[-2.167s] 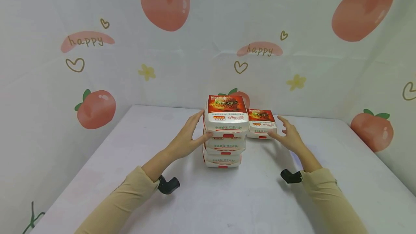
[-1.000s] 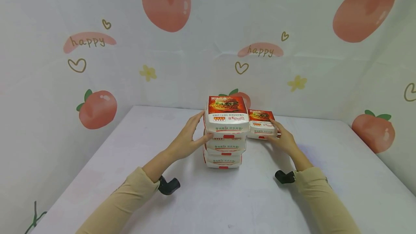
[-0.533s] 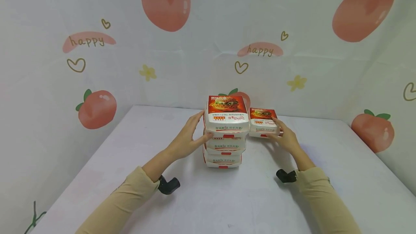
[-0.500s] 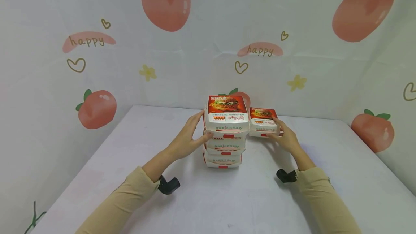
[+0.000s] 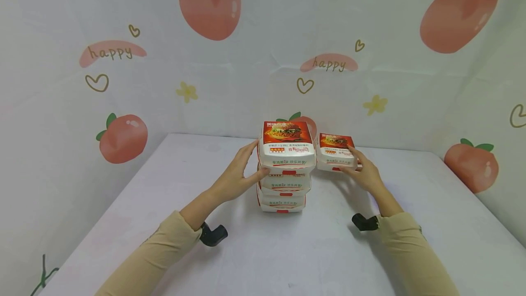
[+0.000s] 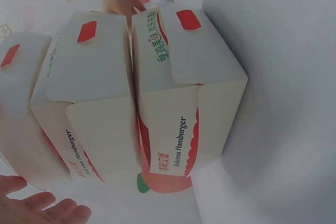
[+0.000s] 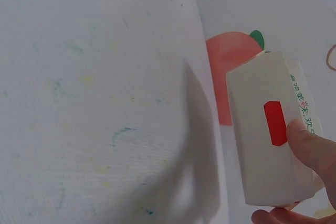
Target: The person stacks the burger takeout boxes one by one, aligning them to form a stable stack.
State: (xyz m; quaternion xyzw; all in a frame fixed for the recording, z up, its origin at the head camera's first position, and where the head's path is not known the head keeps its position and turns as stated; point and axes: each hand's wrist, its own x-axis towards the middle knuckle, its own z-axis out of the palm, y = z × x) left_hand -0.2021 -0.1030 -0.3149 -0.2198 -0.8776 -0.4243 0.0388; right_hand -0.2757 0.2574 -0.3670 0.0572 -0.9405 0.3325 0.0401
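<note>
Three white paper hamburger boxes stand stacked on the table; the top box (image 5: 286, 147) shows a burger picture on a red lid, above the middle box (image 5: 285, 184) and the bottom box (image 5: 281, 202). Against the left side of the top box rests my left hand (image 5: 234, 172), fingers fairly straight and thumb at its front corner. To the stack's right, my right hand (image 5: 365, 172) holds another hamburger box (image 5: 334, 150) by its right side. In the right wrist view, the thumb (image 7: 310, 142) presses the front of this box (image 7: 262, 171), beside its red tab, and fingertips show below.
A white cloth covers the table (image 5: 296, 250). Behind it hangs a white backdrop (image 5: 255, 95) printed with peaches, hearts and flowers. Black wrist mounts stick out at both cuffs, the left mount (image 5: 213, 234) and the right mount (image 5: 363, 222). Green twine (image 5: 43, 275) lies at far left.
My right hand has closed in on the separate box, taken hold of its right side, and moved it slightly up and right. My left hand and the stack stay in place.
</note>
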